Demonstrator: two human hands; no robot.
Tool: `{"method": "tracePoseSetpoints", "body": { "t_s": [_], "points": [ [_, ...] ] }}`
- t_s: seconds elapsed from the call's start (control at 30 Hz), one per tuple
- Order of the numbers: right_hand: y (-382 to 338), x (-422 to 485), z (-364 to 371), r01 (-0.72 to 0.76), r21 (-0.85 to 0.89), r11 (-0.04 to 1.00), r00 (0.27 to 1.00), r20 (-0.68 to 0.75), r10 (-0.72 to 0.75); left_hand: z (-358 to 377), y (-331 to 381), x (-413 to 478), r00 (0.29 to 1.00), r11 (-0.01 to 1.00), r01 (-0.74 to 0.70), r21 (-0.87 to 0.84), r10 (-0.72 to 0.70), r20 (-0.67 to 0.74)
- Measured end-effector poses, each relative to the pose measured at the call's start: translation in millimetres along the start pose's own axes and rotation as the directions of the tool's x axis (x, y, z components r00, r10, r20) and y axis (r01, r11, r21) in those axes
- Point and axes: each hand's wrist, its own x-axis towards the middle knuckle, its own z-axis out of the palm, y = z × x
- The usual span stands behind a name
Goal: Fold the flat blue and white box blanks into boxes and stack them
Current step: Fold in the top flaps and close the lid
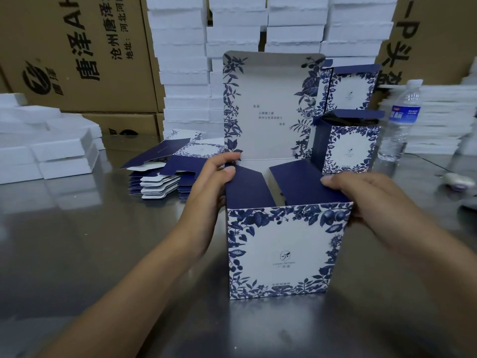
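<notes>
A blue and white floral box (284, 251) stands upright on the metal table (90, 254) in front of me. Its lid (271, 104) stands open at the back, and two dark blue side flaps lean inward over the opening. My left hand (214, 182) grips the box's left wall, thumb on the left flap. My right hand (366, 197) grips the right wall, thumb on the right flap. Behind on the right, two folded boxes are stacked, the lower box (348, 146) under the upper box (351, 86). A pile of flat box blanks (170, 166) lies to the left.
White foam trays (46, 151) lie at the left and rise in tall white stacks (185, 73) behind. Brown cartons (77, 52) line the back. A water bottle (400, 120) stands at the right, a small pale object (456, 180) beyond it.
</notes>
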Motion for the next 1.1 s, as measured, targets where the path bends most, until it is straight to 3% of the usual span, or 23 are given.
{"method": "tracePoseSetpoints", "body": {
  "t_s": [0.43, 0.7, 0.77, 0.93, 1.03, 1.1],
  "points": [
    [2.3, 0.4, 3.2, 0.128, 0.064, 0.99, 0.988, -0.09, -0.122, 0.3, 1.8, -0.2, 0.998, 0.999, 0.043, -0.029, -0.042, 0.057],
    [5.9, -0.5, 10.8, 0.035, 0.243, 0.969, 0.994, -0.109, -0.008, 13.9, 19.3, 5.7, 0.994, 0.998, 0.049, 0.026, -0.052, 0.095],
    [7.0, 0.4, 10.6, 0.065, 0.24, 0.969, 0.99, -0.134, -0.034, 10.6, 18.1, 8.8, 0.992, 0.998, 0.056, -0.015, -0.054, 0.111],
    [8.9, 3.1, 8.9, 0.116, 0.231, 0.966, 0.984, -0.158, -0.081, 19.7, 23.4, 6.1, 0.99, 0.989, 0.114, 0.091, -0.121, 0.068],
    [8.0, 3.6, 5.7, 0.121, 0.184, 0.975, 0.985, -0.142, -0.096, 19.0, 22.8, -4.0, 0.99, 0.995, 0.097, 0.032, -0.1, 0.104],
    [6.7, 3.2, 5.4, 0.105, 0.176, 0.979, 0.988, -0.133, -0.082, 14.3, 18.2, -8.3, 0.994, 0.994, 0.069, 0.084, -0.076, 0.084]
  ]
}}
